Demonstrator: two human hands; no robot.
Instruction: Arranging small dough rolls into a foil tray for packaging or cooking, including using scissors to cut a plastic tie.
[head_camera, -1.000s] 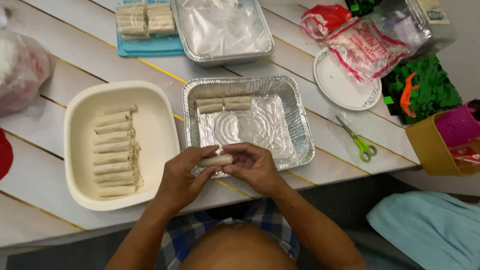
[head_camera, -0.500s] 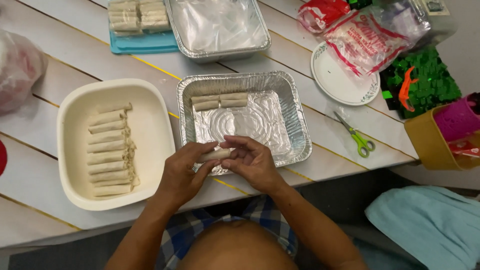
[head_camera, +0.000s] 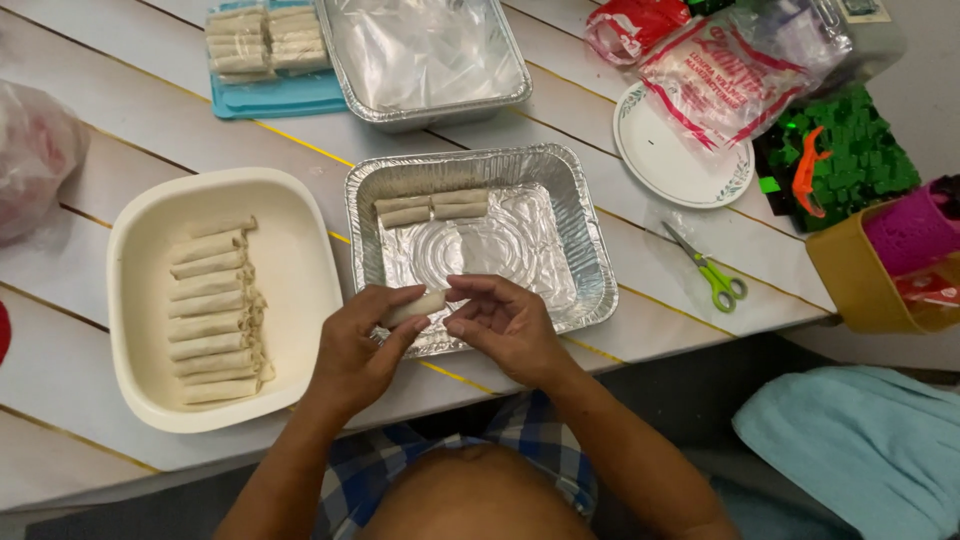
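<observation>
Spring roll (head_camera: 413, 306), pale and slim, sits pinched between my left hand (head_camera: 358, 350) and my right hand (head_camera: 505, 325), over the near rim of the empty-centred foil tray (head_camera: 590, 260). Both hands grasp it, fingertips at its two ends. I judge the rolling or sealing step is in hand; the next move calls for a gentle set-down without unwrapping. Count: four rolls lie at the far end of that tray; about nine in the cream dish (head_camera: 290, 250) left of it. Beyond it, a second foil tray (head_camera: 425, 110); right of it, green scissors (head_camera: 712, 272).
</observation>
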